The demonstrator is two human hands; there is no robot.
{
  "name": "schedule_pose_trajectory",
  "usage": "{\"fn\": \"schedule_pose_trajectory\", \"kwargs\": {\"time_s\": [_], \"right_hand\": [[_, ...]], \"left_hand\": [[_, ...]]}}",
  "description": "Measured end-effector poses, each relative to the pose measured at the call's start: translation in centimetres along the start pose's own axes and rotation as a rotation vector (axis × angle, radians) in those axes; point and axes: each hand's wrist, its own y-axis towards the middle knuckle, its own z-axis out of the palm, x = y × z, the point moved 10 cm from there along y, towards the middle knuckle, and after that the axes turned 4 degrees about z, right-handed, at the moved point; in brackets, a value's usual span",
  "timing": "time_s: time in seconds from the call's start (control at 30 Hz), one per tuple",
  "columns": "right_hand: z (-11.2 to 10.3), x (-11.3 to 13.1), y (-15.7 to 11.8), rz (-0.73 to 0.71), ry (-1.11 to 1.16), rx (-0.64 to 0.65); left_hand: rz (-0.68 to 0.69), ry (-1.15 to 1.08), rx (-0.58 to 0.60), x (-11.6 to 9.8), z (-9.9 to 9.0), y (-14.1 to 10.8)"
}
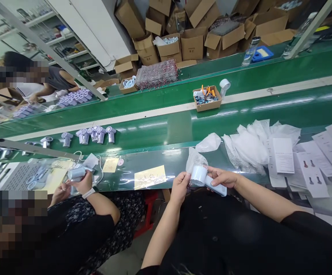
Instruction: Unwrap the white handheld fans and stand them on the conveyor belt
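A light blue, hair-dryer-shaped device (199,175) is held over the near edge of the bench, its round head to the left and its handle to the lower right. My right hand (222,177) is closed around the handle. Beside the round head, my left hand (180,185) pinches a clear plastic bag (194,158), which bunches up behind the head. Whether the left fingertips also press on the device is hard to see. Just beyond lie another plastic bag (209,142) and a heap of white bags (249,147).
Printed leaflets (283,154) spread across the right. A co-worker's hands (82,183) hold a similar blue device at left. Lilac devices (97,134) stand on the green conveyor (143,130). A small carton of tools (207,103) sits farther back; a yellow paper (150,177) lies left of my hands.
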Motion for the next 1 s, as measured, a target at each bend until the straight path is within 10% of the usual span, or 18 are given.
{"fn": "schedule_pose_trajectory", "kwargs": {"time_s": [0.2,0.33,0.67,0.8,1.0], "right_hand": [[-2.1,-0.2,-1.3,0.036,-0.094,-0.327],[-4.2,-1.7,-2.5,0.038,0.144,-0.610],[-4.4,-4.4,-2.4,0.154,0.135,-0.702],[-3.6,0.1,-3.6,0.068,-0.053,-0.703],[1.8,9.3,-1.4,-0.336,-0.740,-0.696]], "left_hand": [[0.390,0.571,-0.174,-4.7,-1.1,-1.6],[0.616,0.908,0.105,-4.3,4.3,-3.7],[0.310,0.266,0.191,-4.9,4.7,-1.0],[0.108,-0.148,-0.025,-3.3,1.1,0.1],[0.245,-0.164,-0.027,-6.5,0.2,1.7]]}}
